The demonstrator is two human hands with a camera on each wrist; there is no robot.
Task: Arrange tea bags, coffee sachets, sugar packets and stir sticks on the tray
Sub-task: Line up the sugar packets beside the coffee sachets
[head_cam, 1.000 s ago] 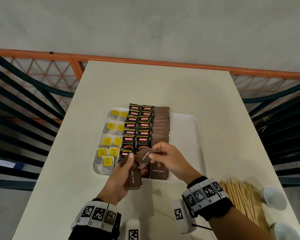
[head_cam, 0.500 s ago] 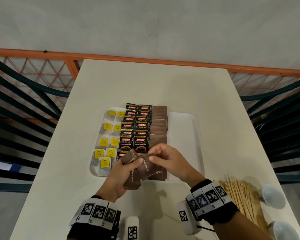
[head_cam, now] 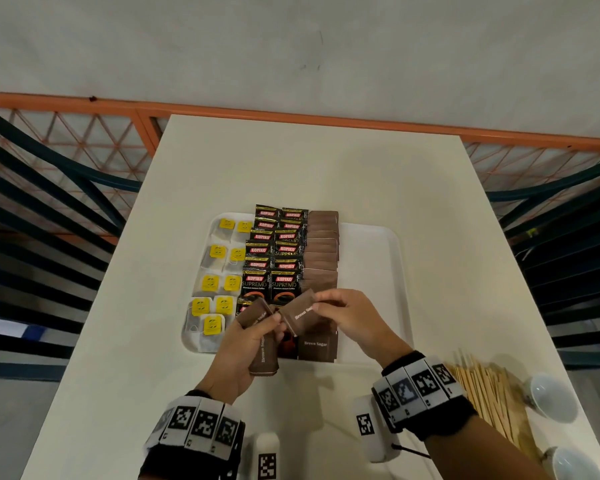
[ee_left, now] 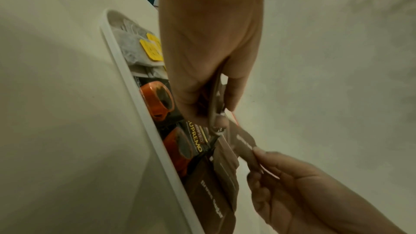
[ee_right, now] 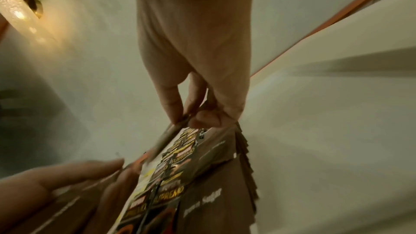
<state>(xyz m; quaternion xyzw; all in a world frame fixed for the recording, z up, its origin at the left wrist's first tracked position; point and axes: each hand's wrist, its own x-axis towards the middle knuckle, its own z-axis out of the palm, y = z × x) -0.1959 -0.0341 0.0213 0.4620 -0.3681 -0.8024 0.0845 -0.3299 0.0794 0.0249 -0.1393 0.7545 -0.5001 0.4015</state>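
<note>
My right grip pinches one brown sugar packet by its far corner, thumb and fingertips closed on the edge, the packet tilted and lifted over the near end of the tray. Just left of it, my left grip holds a small fan of packets, thumb on top and fingers curled under; the pinched packet's lower end touches or overlaps that fan, and I cannot tell which from the wrist views.

Directly under both grips, a flat sugar packet lies at the tray's near edge, and beyond my right grip a sugar column runs away in overlapping steps. Left of that column, past my left grip, sit two columns of coffee sachets, then tea bags with yellow tags at the tray's left side. The tray space beyond and to the right of my right grip shows bare white.

Right of my right wrist, off the tray, stir sticks lie heaped on the bench, with two white cups beside them.
</note>
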